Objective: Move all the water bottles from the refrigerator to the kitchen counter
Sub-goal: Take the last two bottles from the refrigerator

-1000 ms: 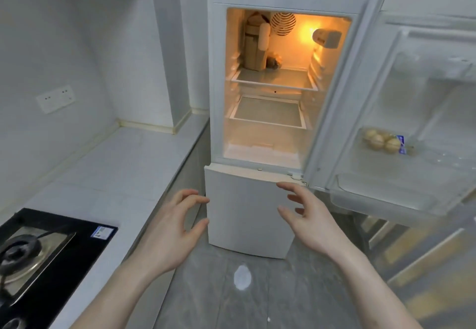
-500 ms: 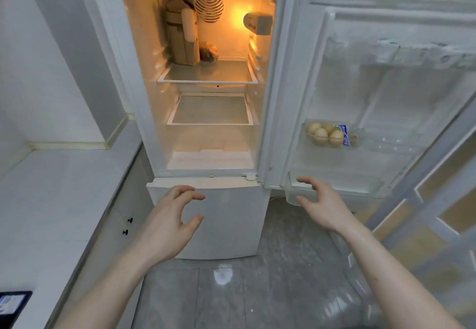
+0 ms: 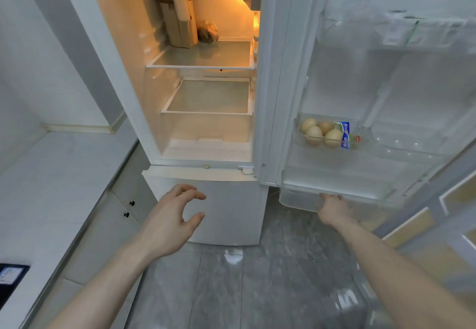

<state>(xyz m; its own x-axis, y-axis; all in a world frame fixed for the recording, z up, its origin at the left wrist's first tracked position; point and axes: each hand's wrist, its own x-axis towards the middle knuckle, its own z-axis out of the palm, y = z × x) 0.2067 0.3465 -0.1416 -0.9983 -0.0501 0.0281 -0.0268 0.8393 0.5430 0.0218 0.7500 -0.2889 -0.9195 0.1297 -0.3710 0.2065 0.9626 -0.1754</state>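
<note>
The white refrigerator [image 3: 123, 76] stands with its upper door [image 3: 360, 84] swung wide to the right. The lit inside holds glass shelves, a tan carton [image 3: 177, 17] and a dark bag [image 3: 207, 32] at the back. No water bottle shows clearly; a clear item with a blue label [image 3: 345, 135] lies beside several eggs [image 3: 319, 131] in a door tray. My left hand [image 3: 172, 221] hovers with fingers apart before the shut lower door [image 3: 226, 212]. My right hand [image 3: 333, 207] rests its fingers on the bottom edge of the door's lowest bin [image 3: 298, 197].
The white kitchen counter [image 3: 51, 187] runs along the left, with cabinet doors [image 3: 128, 207] under it and a black stove corner [image 3: 11, 277] at its near end. Grey tiled floor [image 3: 257, 290] lies below. A framed glass door [image 3: 450, 225] stands at right.
The view has moved closer to the refrigerator and turned right. My right hand reached forward and right to the bottom of the open door. My left hand stayed low in front of the lower door.
</note>
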